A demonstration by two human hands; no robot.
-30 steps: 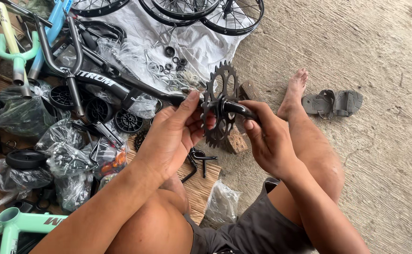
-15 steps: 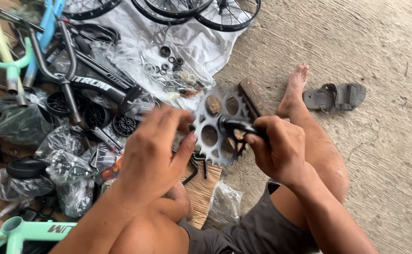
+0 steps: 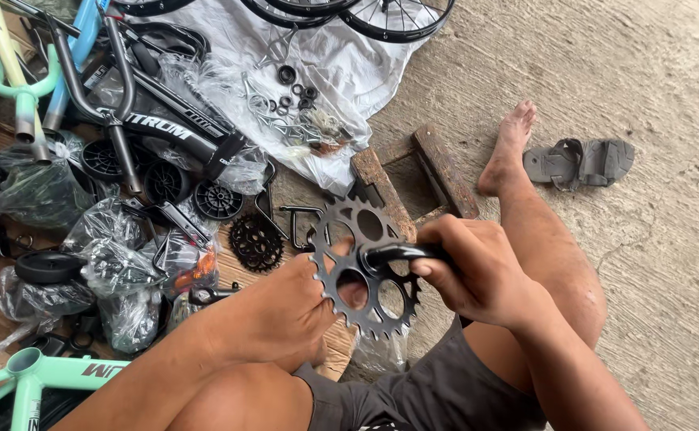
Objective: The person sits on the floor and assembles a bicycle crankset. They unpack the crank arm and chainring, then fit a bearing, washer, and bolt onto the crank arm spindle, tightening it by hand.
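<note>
At centre frame, our left hand (image 3: 273, 315) grips the sprocket (image 3: 365, 267), our right hand (image 3: 477, 271) clamps the crank (image 3: 401, 254); bike parts remain scattered upper left.

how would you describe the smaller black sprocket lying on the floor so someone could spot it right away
Start at the white sheet spread on the floor with small hardware on it, then drop toward the person's left hand. Just above that hand, the small black sprocket lies flat on the floor. Unlike the large chainring held in both hands, it has fine teeth and nobody touches it; the nearby round black discs are toothless.
</note>
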